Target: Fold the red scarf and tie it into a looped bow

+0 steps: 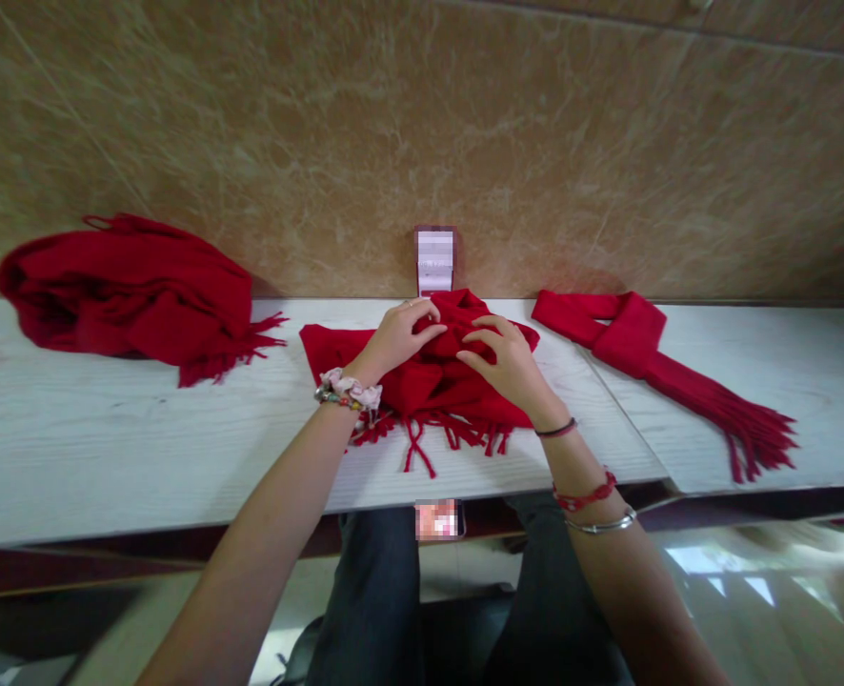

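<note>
A crumpled red fringed scarf (422,386) lies in front of me at the middle of the white wood-grain table, its tassels toward the near edge. Over its left part is my left hand (399,335), thumb and forefinger apart and fingers bent at the cloth. My right hand (504,362) hovers at or just touches the scarf's right part, its fingers curved and spread. Whether either set of fingertips presses into the fabric is hard to make out. Neither hand grips a fold that I can see.
On the left, a bunched red scarf (136,305) rests against the marbled wall (322,143). To the right lies a narrow folded red scarf (633,343) with tassels. A small upright box or device (434,257) stands at the wall. A phone (439,520) shows below the table edge (179,529).
</note>
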A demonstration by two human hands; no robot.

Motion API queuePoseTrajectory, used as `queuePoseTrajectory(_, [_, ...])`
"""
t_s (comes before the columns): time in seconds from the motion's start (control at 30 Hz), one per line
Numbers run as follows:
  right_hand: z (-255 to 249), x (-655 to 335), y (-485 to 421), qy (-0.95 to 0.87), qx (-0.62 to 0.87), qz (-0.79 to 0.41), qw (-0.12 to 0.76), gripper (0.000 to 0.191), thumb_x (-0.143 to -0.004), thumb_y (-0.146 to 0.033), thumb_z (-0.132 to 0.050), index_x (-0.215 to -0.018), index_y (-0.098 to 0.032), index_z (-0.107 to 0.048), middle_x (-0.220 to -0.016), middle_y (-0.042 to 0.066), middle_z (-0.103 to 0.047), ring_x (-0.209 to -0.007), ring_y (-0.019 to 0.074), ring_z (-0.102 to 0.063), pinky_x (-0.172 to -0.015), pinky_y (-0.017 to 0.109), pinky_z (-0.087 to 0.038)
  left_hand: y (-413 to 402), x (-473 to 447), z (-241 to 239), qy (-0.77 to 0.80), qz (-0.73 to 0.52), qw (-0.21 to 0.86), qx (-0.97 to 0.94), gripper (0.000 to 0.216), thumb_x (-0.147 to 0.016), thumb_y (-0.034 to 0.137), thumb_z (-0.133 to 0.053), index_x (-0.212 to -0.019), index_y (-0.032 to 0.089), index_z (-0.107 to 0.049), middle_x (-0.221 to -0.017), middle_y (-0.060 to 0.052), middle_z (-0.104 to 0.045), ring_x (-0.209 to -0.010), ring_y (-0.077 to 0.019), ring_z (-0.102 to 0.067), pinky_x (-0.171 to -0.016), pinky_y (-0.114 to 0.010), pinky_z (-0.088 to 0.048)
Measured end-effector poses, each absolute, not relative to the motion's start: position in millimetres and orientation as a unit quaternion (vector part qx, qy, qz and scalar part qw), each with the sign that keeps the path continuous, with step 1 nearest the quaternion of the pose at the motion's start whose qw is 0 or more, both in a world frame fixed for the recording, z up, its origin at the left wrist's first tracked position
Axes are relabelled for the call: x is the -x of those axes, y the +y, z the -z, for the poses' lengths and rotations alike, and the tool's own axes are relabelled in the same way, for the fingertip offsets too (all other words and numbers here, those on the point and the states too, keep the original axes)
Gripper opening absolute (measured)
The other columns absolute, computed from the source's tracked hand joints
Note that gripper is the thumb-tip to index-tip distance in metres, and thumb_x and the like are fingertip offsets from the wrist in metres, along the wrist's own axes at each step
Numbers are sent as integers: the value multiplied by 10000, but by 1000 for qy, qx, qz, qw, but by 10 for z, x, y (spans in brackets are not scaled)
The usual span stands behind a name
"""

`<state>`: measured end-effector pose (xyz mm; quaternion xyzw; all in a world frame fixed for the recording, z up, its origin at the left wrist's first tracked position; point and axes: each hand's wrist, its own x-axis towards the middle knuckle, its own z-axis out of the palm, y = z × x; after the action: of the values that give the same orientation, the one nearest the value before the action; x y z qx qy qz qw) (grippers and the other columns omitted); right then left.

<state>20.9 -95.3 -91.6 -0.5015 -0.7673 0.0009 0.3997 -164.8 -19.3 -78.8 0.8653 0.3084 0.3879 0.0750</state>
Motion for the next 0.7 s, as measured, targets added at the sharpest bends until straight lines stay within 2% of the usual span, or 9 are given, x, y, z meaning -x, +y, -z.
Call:
queuePoseTrajectory(0.17, [909, -166, -947, -745, 520, 10, 417, 39, -812, -213, -623, -807, -220, -661, -1115, 86, -620, -1100, 265, -552, -994, 532, -381, -195, 1618, 785, 306, -395, 85, -862, 156, -865, 311, -568, -781, 180, -557, -852, -22, -619, -821, -164, -579, -811, -287, -451])
queuePoseTrajectory(0.27, [896, -198, -934, -729, 535, 11, 428, 90, -798, -175, -575, -731, -208, -626, -1048, 88, -622, -1013, 251, -580, -955, 498, -416, -164, 1630, 787, 332, -393, 106, -851, 198, -887, 344, -520, -805, 174, -580, -879, -37, -629, -857, -170, -590, -842, -292, -452])
queuePoseTrajectory(0.43, [954, -388, -908, -711, 606, 3, 357, 117, -691, -106, -580, -618, -196, -565, -855, 84, -603, -873, 251, -589, -854, 449, -470, -98, 1715, 846, 407, -316, 187, -837, 181, -846, 323, -541, -909, 173, -619, -932, -52, -686, -878, -187, -631, -842, -306, -471])
queuePoseTrajectory(0.53, [994, -421, -902, -711, 609, 11, 351, 84, -698, -121, -599, -743, -181, -637, -929, 99, -607, -930, 268, -585, -894, 487, -452, -85, 1733, 872, 412, -296, 218, -834, 167, -791, 273, -576, -911, 168, -628, -905, -52, -701, -846, -187, -648, -810, -304, -489])
queuePoseTrajectory(0.63, [992, -334, -906, -723, 563, 15, 399, 186, -766, -250, -631, -933, -179, -672, -1096, 131, -590, -1055, 285, -559, -950, 503, -429, -97, 1709, 863, 394, -321, 209, -835, 162, -776, 254, -575, -901, 170, -635, -903, -51, -705, -842, -184, -650, -809, -308, -494])
queuePoseTrajectory(0.7, [986, -245, -909, -722, 555, 22, 413, 207, -781, -306, -646, -946, -186, -681, -1152, 137, -572, -1105, 298, -536, -980, 524, -406, -113, 1687, 847, 382, -336, 205, -836, 166, -777, 257, -575, -901, 168, -639, -904, -54, -706, -836, -181, -650, -803, -306, -496])
